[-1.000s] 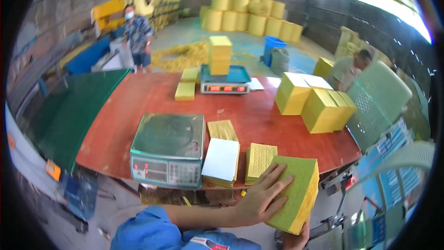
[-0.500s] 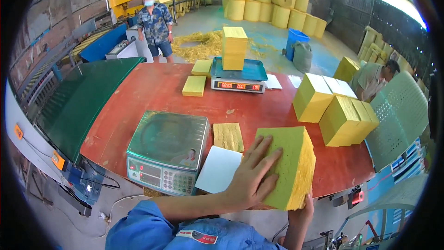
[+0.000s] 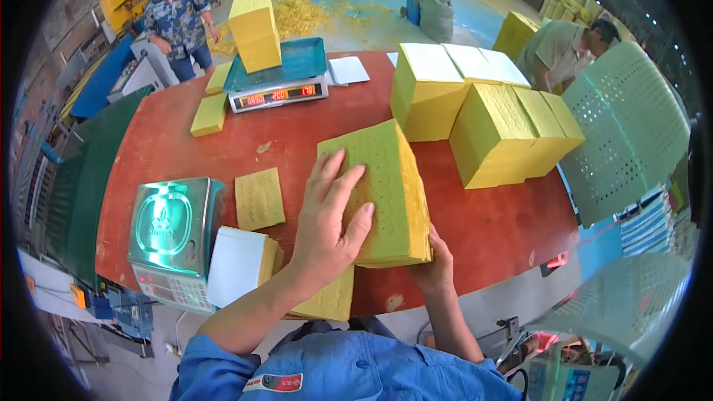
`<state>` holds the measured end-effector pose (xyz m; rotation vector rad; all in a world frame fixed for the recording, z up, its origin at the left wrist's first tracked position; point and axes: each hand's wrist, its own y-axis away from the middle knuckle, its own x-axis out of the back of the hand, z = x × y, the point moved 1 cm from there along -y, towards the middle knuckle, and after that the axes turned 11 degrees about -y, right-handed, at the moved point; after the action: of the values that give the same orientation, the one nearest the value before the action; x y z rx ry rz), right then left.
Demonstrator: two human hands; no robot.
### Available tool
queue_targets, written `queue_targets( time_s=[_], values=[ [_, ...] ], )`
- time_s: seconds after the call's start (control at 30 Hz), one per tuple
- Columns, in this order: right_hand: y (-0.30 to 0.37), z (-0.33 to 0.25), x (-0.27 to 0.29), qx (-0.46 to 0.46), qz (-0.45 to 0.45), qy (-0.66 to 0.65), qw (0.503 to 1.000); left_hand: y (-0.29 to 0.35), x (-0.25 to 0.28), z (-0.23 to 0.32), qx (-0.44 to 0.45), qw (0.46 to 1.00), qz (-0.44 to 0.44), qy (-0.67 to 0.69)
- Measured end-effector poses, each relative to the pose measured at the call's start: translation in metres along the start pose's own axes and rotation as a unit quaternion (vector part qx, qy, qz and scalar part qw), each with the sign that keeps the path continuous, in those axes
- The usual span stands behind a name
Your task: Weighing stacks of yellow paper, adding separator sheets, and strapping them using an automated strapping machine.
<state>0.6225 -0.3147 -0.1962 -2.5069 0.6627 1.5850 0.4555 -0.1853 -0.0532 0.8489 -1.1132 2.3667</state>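
Note:
A thick stack of yellow paper (image 3: 386, 186) is held tilted above the red table, between my two hands. My left hand (image 3: 327, 215) presses on its broad perforated face, fingers spread. Along its lower right edge my right hand (image 3: 437, 260) grips it, partly hidden behind the stack. Below my left forearm lies more yellow paper (image 3: 330, 301) at the table's front edge. A white sheet (image 3: 236, 263) tops a short yellow pile beside it. Left of that stands a scale with a shiny metal plate (image 3: 167, 219). A single thin yellow piece (image 3: 260, 199) lies behind the white sheet.
Tall yellow paper stacks (image 3: 497, 134) stand at the table's right. A second scale (image 3: 278, 96) carries a yellow stack (image 3: 256, 33) at the back. A perforated green chair back (image 3: 631, 134) borders the right side. One person (image 3: 178, 18) stands far left; another (image 3: 564, 48) bends at right.
The view has swung to the right and down. Both hands still hold the paper stack, now turned more upright. Yellow paper now shows under my left forearm.

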Motion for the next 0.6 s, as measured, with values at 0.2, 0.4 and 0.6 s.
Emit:
queue_targets(
  time_s=[0.2,0.4,0.6],
  values=[
    [-0.033,-0.035,0.042,-0.011,0.035,-0.062,0.997,-0.042,-0.045,0.029,-0.012,1.0,-0.028,-0.008],
    [-0.087,-0.068,0.067,0.011,0.09,-0.065,0.994,-0.088,-0.119,-0.011,-0.052,0.996,-0.068,-0.037],
    [-0.107,-0.098,0.08,0.039,0.158,0.093,0.982,-0.109,-0.155,-0.012,-0.004,0.995,-0.089,-0.052]
  ],
)
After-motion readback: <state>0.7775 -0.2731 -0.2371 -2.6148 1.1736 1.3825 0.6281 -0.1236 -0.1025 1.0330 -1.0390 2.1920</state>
